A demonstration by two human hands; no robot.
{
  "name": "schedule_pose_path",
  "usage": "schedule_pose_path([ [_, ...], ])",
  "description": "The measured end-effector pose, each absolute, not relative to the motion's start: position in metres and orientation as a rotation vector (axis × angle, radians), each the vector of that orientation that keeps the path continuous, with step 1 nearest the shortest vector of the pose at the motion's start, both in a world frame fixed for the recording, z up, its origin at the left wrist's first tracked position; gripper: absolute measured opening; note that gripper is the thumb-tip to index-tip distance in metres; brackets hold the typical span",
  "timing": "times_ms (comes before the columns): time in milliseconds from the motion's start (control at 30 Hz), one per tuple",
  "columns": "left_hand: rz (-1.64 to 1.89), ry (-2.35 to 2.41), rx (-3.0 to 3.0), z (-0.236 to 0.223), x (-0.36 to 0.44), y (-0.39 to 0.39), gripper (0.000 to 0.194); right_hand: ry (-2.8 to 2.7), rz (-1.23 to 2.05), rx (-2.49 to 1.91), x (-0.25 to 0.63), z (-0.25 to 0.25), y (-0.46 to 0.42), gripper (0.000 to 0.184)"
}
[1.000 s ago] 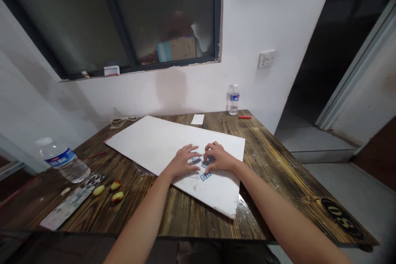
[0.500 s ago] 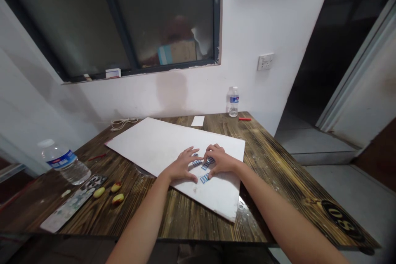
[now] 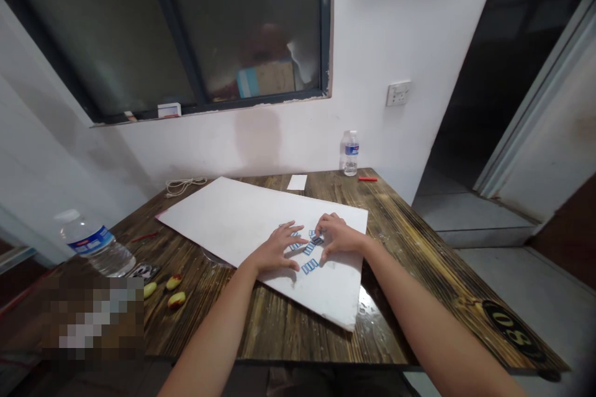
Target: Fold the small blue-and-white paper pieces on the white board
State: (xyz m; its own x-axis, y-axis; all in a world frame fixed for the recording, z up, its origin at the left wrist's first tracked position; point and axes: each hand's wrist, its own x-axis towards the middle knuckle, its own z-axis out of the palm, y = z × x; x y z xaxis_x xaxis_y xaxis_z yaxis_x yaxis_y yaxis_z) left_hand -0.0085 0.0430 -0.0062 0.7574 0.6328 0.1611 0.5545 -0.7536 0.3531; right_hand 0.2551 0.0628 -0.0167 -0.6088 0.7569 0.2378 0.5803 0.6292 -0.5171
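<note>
Both hands are over a white foam board (image 3: 242, 229) lying at an angle on a dark wooden table (image 3: 400, 260). My left hand (image 3: 275, 248) rests spread on the board, its fingertips beside a small blue rectangular piece (image 3: 295, 245). My right hand (image 3: 338, 236) arches with its fingertips next to a darker blue piece (image 3: 317, 240). Between the hands lies another blue piece (image 3: 308, 249), and a further one (image 3: 310, 266) sits below them. Neither hand visibly holds anything.
Plastic water bottles stand at the left (image 3: 95, 245) and far edge (image 3: 351, 153). Three small yellow-red fruits (image 3: 149, 289) lie at the left, beside a pixelated patch (image 3: 93, 316). A white paper slip (image 3: 297, 182), red stick (image 3: 367, 178) and white cord (image 3: 185, 185) lie beyond the board.
My right hand has shifted slightly up and to the right, uncovering more of the blue pieces. A pixelated patch now covers the flat card at the lower left.
</note>
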Motion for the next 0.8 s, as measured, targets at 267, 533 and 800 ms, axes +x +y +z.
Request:
schedule_pose_path([
  [267,0.769,1.329,2.617,-0.008,-0.005,0.045,0.026,-2.427,0.585,-1.186,0.275,-0.018,0.07,0.075],
  [533,0.965,1.595,2.441,-0.015,-0.007,0.051,0.025,-2.344,0.513,-1.191,0.267,-0.021,0.068,0.062],
  [800,0.963,1.726,2.324,-0.014,-0.005,0.051,0.022,-2.151,0.216,-1.413,0.279,-0.039,0.084,0.031],
])
